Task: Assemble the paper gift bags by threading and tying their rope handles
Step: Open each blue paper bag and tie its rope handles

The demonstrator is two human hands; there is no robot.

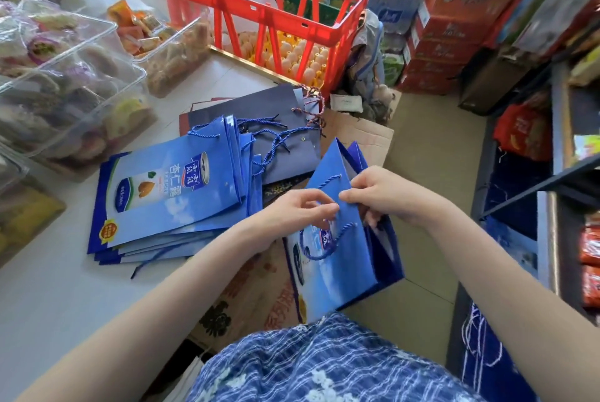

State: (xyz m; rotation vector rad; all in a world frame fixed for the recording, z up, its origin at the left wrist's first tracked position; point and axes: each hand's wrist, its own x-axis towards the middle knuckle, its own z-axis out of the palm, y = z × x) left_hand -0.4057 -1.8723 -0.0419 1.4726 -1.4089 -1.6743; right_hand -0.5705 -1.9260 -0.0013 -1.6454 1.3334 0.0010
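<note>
We hold a glossy blue paper gift bag (pixel 344 258) upright above our lap, its top edge tipped away from us and its side gusset creased into a dark blue fold. Our left hand (pixel 300 206) curls its fingers against the front panel near the punched holes, thumb and forefinger pinching at the bag's upper edge. Our right hand (pixel 378 190) meets it from the other side, fingertips pinched together on the same edge where the twisted blue rope handle (pixel 319 247) threads through; whether it grips rope or paper we cannot tell. The rope hangs in a loose loop down the printed face.

On the smooth white table (pixel 48 297) to the left lies a fanned stack of flat bags (pixel 168 197), shiny and rectangular, with corded handles (pixel 269 141) trailing over a matte grey-blue bag (pixel 259 109) behind them. Clear rigid plastic tubs (pixel 65 76) of wrapped snacks sit farther left. A red slatted plastic crate (pixel 259 11) stands beyond, eggs (pixel 302 57) showing below it. Flattened brown cardboard (pixel 256 291) lies beneath the bag we hold.
</note>
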